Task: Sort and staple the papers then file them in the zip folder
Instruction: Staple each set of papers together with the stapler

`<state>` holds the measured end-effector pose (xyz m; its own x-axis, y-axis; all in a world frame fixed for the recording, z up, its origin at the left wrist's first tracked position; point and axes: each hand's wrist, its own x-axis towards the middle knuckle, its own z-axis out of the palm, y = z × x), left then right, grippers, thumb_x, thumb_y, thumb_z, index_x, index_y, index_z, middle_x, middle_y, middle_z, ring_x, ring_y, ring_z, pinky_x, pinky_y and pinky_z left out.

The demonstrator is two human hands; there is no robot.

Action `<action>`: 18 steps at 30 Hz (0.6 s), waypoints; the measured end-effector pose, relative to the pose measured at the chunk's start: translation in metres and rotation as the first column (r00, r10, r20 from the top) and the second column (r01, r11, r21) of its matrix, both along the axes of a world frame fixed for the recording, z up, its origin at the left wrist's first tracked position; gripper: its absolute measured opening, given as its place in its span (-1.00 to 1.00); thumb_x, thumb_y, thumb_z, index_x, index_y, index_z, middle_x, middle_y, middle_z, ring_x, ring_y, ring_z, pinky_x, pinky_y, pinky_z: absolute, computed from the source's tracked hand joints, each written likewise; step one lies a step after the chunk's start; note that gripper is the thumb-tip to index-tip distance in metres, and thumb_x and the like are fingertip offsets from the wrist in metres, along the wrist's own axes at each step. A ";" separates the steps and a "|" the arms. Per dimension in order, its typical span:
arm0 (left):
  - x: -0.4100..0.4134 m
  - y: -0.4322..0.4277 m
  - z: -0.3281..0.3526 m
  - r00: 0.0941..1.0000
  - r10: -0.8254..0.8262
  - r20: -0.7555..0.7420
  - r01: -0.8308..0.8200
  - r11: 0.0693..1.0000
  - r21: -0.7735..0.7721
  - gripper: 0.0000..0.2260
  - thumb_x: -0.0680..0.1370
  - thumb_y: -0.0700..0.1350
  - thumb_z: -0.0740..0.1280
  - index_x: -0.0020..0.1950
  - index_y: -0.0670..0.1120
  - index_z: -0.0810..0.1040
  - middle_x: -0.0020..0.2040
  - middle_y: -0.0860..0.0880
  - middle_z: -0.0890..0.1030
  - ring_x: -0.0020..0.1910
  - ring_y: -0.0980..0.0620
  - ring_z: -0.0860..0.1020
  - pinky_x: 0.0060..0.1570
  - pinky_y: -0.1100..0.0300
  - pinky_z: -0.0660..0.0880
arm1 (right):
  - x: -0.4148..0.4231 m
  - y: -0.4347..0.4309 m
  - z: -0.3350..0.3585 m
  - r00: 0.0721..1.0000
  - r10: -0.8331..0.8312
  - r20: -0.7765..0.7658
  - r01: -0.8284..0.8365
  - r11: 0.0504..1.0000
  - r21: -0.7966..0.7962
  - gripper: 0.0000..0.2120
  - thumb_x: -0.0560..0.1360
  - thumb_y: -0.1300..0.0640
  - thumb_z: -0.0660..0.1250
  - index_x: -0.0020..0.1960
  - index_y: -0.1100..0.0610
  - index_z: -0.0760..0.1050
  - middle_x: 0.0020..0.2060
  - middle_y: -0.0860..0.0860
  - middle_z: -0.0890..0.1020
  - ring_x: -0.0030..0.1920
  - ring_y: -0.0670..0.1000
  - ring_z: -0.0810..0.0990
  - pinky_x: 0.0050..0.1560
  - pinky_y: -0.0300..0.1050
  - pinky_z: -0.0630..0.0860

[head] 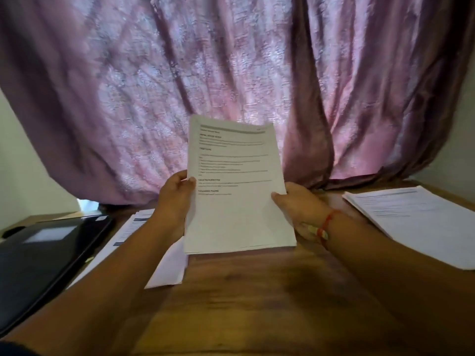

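Note:
A stack of printed white papers stands upright on its bottom edge on the wooden table, in the middle of the view. My left hand grips its left edge, thumb on the front sheet. My right hand grips its right edge, thumb on the front. A second pile of papers lies flat at the right. More sheets lie flat left of the held stack, partly under my left arm. A black zip folder lies at the far left. No stapler is in view.
A pink-purple curtain hangs down behind the table and reaches its back edge. A loose white sheet sticks out below the held stack. Bare wood lies in front of the stack, between my forearms.

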<state>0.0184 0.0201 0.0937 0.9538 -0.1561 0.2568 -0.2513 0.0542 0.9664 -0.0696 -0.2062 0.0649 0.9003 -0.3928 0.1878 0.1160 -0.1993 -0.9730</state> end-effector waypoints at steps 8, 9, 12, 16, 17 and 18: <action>0.019 0.041 -0.032 0.963 -0.269 0.012 0.269 0.963 0.002 -0.70 0.68 -0.14 0.27 0.42 0.00 0.51 0.26 -0.04 0.66 0.24 -0.12 0.63 0.29 -0.17 0.52 | 0.039 0.036 -0.031 0.979 -0.011 0.202 0.040 0.990 -0.137 -0.73 0.64 0.15 0.20 0.34 0.06 0.45 0.19 -0.02 0.61 0.17 0.02 0.60 0.21 0.07 0.56; 0.020 0.041 -0.034 0.962 -0.271 0.024 0.271 0.963 -0.001 -0.70 0.68 -0.14 0.27 0.42 0.01 0.50 0.25 -0.04 0.66 0.23 -0.11 0.63 0.28 -0.17 0.52 | 0.039 0.036 -0.030 0.974 -0.022 0.226 0.055 0.988 -0.143 -0.76 0.64 0.16 0.20 0.29 0.05 0.45 0.17 -0.03 0.61 0.16 0.01 0.60 0.20 0.04 0.56; 0.022 0.037 -0.033 0.953 -0.298 0.057 0.299 0.954 -0.006 -0.68 0.68 -0.11 0.27 0.44 0.03 0.47 0.27 -0.04 0.65 0.24 -0.12 0.63 0.25 -0.17 0.54 | 0.033 0.032 -0.026 0.952 -0.054 0.302 0.104 0.983 -0.152 -0.79 0.64 0.21 0.21 0.24 0.03 0.45 0.10 -0.06 0.60 0.10 -0.07 0.60 0.10 -0.13 0.57; 0.020 0.030 -0.043 0.941 -0.329 0.073 0.330 0.944 0.003 -0.63 0.65 -0.10 0.31 0.46 0.02 0.45 0.30 -0.02 0.63 0.26 -0.09 0.61 0.24 -0.11 0.56 | 0.018 0.027 -0.027 0.952 0.000 0.306 0.016 0.999 -0.052 -0.83 0.63 0.15 0.25 0.21 0.03 0.45 0.07 -0.13 0.63 0.00 -0.15 0.66 -0.07 -0.28 0.60; 0.019 0.030 -0.048 0.940 -0.337 0.061 0.337 0.942 0.004 -0.62 0.64 -0.10 0.33 0.46 0.01 0.45 0.31 -0.02 0.63 0.28 -0.09 0.61 0.27 -0.13 0.54 | 0.015 0.027 -0.030 0.956 0.020 0.292 -0.016 1.000 -0.016 -0.83 0.62 0.14 0.26 0.20 0.01 0.46 0.09 -0.10 0.64 0.03 -0.12 0.66 -0.02 -0.20 0.62; 0.019 0.031 -0.053 0.939 -0.342 0.040 0.342 0.940 0.005 -0.62 0.64 -0.10 0.34 0.46 0.01 0.46 0.31 -0.02 0.63 0.28 -0.09 0.60 0.30 -0.15 0.52 | 0.015 0.026 -0.034 0.961 0.031 0.275 -0.034 0.999 0.005 -0.82 0.61 0.14 0.27 0.21 0.01 0.47 0.12 -0.08 0.64 0.06 -0.08 0.66 0.04 -0.09 0.63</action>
<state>0.0369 0.0510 0.0404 0.8316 -0.4709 0.2943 -0.2558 0.1455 0.9557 -0.0551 -0.1799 0.0312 0.8268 -0.3671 0.4261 0.3855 -0.1817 -0.9046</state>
